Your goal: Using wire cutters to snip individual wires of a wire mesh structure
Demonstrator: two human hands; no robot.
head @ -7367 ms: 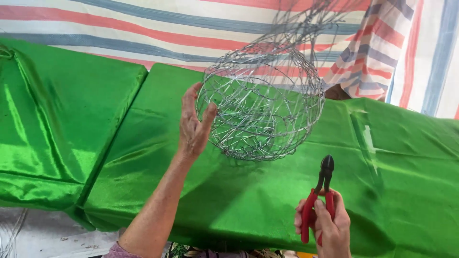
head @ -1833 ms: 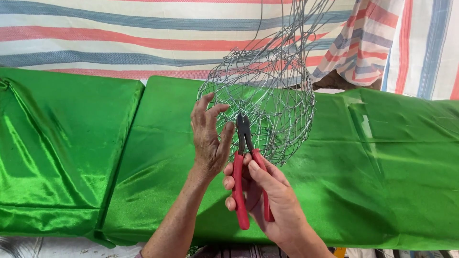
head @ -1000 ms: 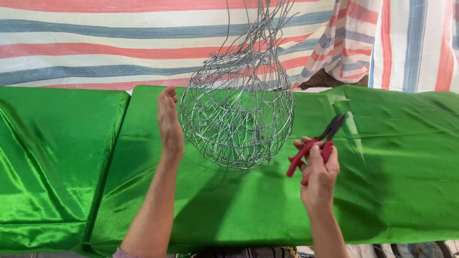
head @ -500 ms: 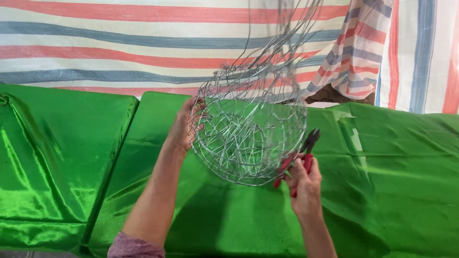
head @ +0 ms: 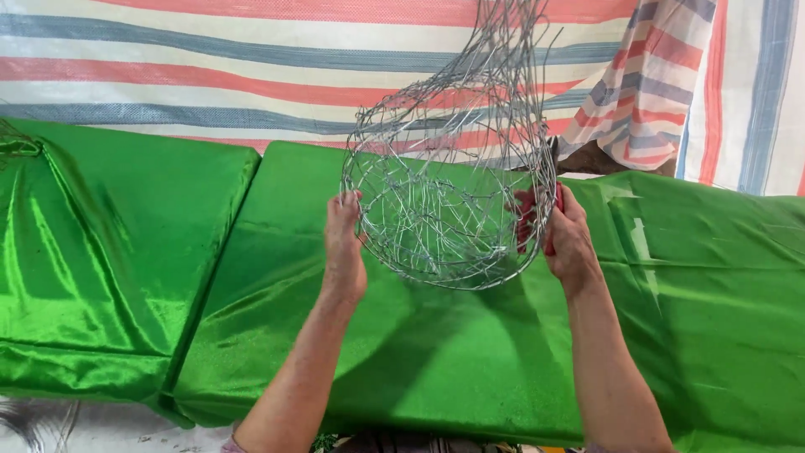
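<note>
The one camera sits on my head, looking forward and down past my forearms onto the shiny green satin-covered table [head: 419,369]. It stands close, at arm's length, facing the striped red, white and blue tarpaulin backdrop [head: 210,75].

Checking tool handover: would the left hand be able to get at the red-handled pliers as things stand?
Probably not directly. The left hand grips one side of the round silver wire mesh basket, and the red-handled pliers sit in the right hand on the far side.

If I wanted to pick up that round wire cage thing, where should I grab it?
Probably by the wire basket's rounded sides, coming from left and right at once, as the left hand and right hand do here: its open mesh lets fingers hook in, while loose strands bristle at the top.
</note>
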